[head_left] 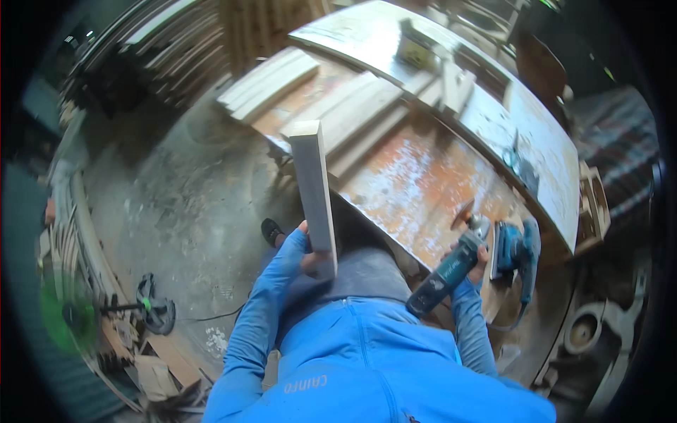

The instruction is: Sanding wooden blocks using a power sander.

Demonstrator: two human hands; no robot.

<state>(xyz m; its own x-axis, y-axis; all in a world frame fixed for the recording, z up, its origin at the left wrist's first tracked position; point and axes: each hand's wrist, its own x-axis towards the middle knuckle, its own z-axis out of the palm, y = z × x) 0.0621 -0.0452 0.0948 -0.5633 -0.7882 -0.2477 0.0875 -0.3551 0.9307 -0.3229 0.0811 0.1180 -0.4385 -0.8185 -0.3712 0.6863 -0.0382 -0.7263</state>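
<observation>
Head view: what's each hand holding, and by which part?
Left hand grips the wooden board at its lower end; right hand holds the angle grinder around its body.

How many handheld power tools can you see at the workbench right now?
2. An angle grinder is held in the right hand at the bench's near edge. A blue sander rests on the workbench just right of it. Clutter may hide others.

Head-worn fisheye, steeply down, close

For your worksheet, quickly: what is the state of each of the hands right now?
Left hand: closed, holding a pale wooden board upright.
Right hand: closed around a teal angle grinder.
</observation>
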